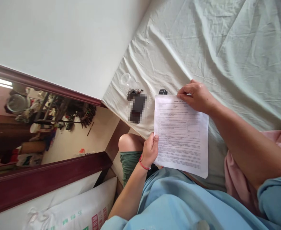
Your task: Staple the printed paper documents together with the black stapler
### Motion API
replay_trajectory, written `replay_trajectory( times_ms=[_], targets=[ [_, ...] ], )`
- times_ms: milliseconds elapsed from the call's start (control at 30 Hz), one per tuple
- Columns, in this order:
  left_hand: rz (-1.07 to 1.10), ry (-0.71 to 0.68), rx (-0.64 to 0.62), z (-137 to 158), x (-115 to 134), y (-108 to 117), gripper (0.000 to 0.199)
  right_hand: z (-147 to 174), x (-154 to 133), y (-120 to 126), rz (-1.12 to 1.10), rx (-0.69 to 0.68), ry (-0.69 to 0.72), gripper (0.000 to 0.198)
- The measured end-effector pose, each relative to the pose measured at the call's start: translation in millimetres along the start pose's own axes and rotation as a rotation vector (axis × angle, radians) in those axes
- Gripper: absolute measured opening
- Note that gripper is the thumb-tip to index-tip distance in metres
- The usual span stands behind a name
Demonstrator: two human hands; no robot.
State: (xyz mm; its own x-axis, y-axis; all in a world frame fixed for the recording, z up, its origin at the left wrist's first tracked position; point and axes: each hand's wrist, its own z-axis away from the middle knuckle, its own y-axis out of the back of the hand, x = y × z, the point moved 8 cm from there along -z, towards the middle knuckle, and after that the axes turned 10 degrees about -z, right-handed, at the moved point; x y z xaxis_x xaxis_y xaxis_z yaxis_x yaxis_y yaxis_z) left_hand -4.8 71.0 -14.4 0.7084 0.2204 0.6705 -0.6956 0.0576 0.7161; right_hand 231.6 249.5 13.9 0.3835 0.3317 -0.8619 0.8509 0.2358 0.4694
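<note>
A printed sheet of paper (178, 143), or a thin stack of sheets, lies tilted over the edge of the cloth-covered surface in front of me. My left hand (151, 149) grips its left edge, thumb on top, with a red bracelet at the wrist. At the top edge, my right hand (195, 95) pinches the paper between thumb and fingers. Just beyond the paper's top left corner sits a small black object (163, 92), partly covered by the sheet. Dense lines of print and a small box fill the page.
A pale wrinkled cloth (226, 48) covers the surface. To the left are a clear round container (126, 79), a dark tangled item (134, 92) and a blurred-out dark object (137, 107). A mirror (59, 127) and a white printed sack (83, 204) are at lower left; pink fabric (236, 172) lies right.
</note>
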Motion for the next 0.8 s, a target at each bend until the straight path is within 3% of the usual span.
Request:
replay_trajectory(
  times_ms=[300,600,800],
  targets=[
    [-0.063,-0.064,0.003,-17,-7,-4,0.049,0,10,0,-0.016,0.042,-0.044,0.026],
    [-0.056,-0.139,0.008,-19,-18,-9,0.06,1,13,15,-0.052,0.167,0.018,0.019],
    [-0.062,-0.138,0.019,-20,-17,-11,0.056,1,18,17,-0.005,0.176,-0.05,0.019]
  ],
)
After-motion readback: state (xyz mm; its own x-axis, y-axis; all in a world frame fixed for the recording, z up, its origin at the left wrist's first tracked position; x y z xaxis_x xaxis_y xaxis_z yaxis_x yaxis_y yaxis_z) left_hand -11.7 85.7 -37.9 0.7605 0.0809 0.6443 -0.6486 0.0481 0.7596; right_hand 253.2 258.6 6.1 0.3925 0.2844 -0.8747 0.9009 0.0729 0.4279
